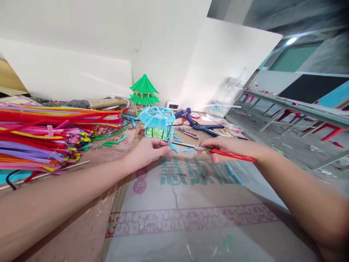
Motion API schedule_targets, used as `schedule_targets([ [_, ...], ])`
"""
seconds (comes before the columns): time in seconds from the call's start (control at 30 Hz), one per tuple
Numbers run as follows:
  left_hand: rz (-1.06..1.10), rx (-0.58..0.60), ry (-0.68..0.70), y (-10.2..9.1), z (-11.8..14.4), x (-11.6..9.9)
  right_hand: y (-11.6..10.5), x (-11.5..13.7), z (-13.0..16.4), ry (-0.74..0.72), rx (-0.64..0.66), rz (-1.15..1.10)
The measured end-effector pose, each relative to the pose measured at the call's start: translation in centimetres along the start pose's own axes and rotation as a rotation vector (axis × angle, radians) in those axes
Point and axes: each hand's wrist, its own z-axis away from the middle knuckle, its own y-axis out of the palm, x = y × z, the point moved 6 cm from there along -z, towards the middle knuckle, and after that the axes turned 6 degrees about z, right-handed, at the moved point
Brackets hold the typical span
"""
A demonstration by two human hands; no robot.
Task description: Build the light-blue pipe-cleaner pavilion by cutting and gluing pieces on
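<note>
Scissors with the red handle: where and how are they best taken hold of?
Probably by the red handle, coming from the right: it juts out below the right hand, while the blades point left toward the left hand.

**Loaded worktable** (pixel 79 236)

Its pinkish-brown top carries heaped pipe cleaners (pixel 51 147) at left and a printed sheet (pixel 152 242) at centre; toward the rear stand a green tiered model (pixel 144 86), a small digital clock (pixel 173 105) and a clear bottle (pixel 218 111).
</note>
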Motion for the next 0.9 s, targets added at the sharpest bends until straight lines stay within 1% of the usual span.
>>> schedule_targets([
  [0.1, 0.003, 0.006, 0.001, 0.0, 0.0, 0.0, 0.2, -0.1, -0.1, 0.021, -0.002, -0.035],
  [0.2, 0.001, 0.016, 0.012, 0.0, 0.0, 0.1, 0.0, 0.1, -0.2, -0.015, -0.036, -0.053],
  [0.27, -0.006, 0.023, 0.009, 0.0, 0.0, 0.2, 0.0, 0.1, -0.2, -0.034, -0.043, -0.024],
  [0.37, -0.014, 0.034, 0.009, 0.0, 0.0, 0.1, 0.1, -0.3, -0.3, -0.015, -0.012, 0.009],
  [0.6, -0.052, 0.015, 0.017, 0.0, 0.0, 0.0, 0.5, -1.1, -0.6, -0.014, 0.019, -0.024],
  [0.67, -0.045, 0.022, 0.002, 0.0, 0.0, 0.0, 0.0, -1.3, -0.4, -0.011, -0.010, -0.006],
  [0.77, -0.036, 0.021, -0.005, 0.1, 0.1, -0.1, -1.2, -1.5, 0.2, -0.015, -0.077, 0.077],
  [0.9, -0.046, -0.007, 0.041, 0.1, 0.3, -1.0, -1.7, -2.5, 0.5, 0.040, -0.043, 0.170],
])
